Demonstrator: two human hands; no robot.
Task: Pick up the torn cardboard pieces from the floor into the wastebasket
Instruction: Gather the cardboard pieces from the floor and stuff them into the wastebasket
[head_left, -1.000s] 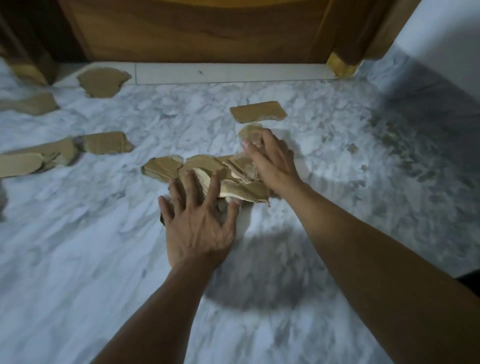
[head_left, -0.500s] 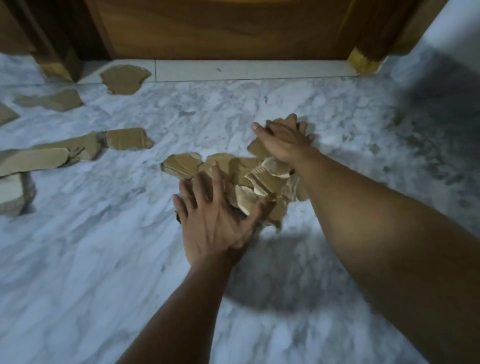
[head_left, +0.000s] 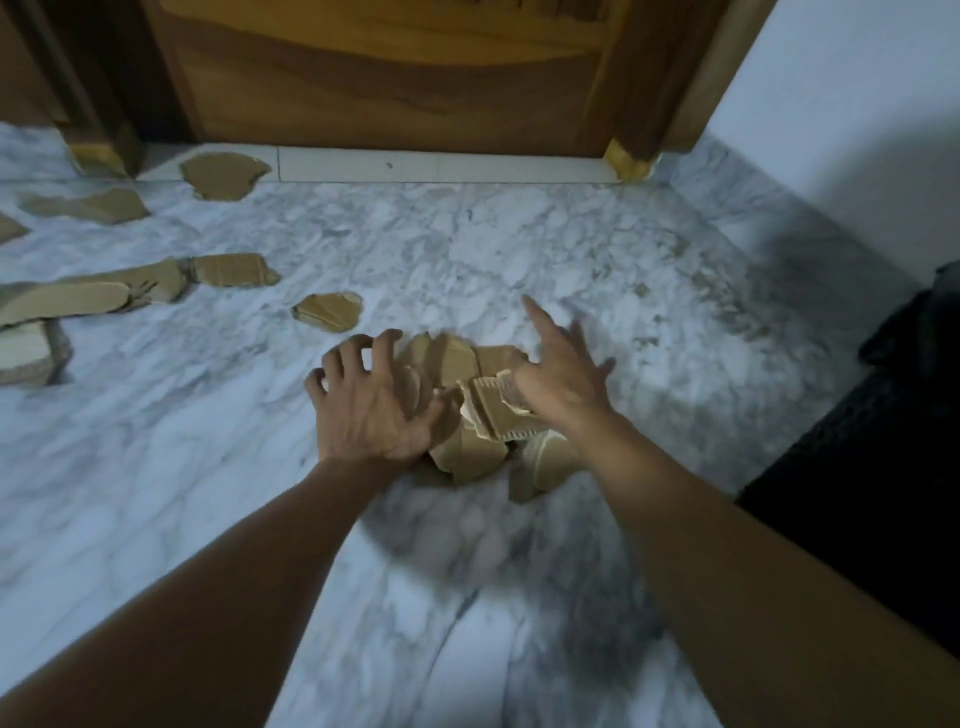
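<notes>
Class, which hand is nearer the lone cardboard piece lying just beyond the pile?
Left. The left hand sits just short of the lone piece, clawing the pile; the right hand is farther right, across the pile.

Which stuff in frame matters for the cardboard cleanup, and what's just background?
Job: gathered pile; left hand; right hand; loose piece beyond it; scattered pieces at left.
Background: wooden door; white wall; dark object at right edge, unidentifiable.

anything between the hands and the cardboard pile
Nothing visible: the left hand grips the pile at its left, the right hand presses its right. The wastebasket is out of view, so that path can't be judged.
</notes>
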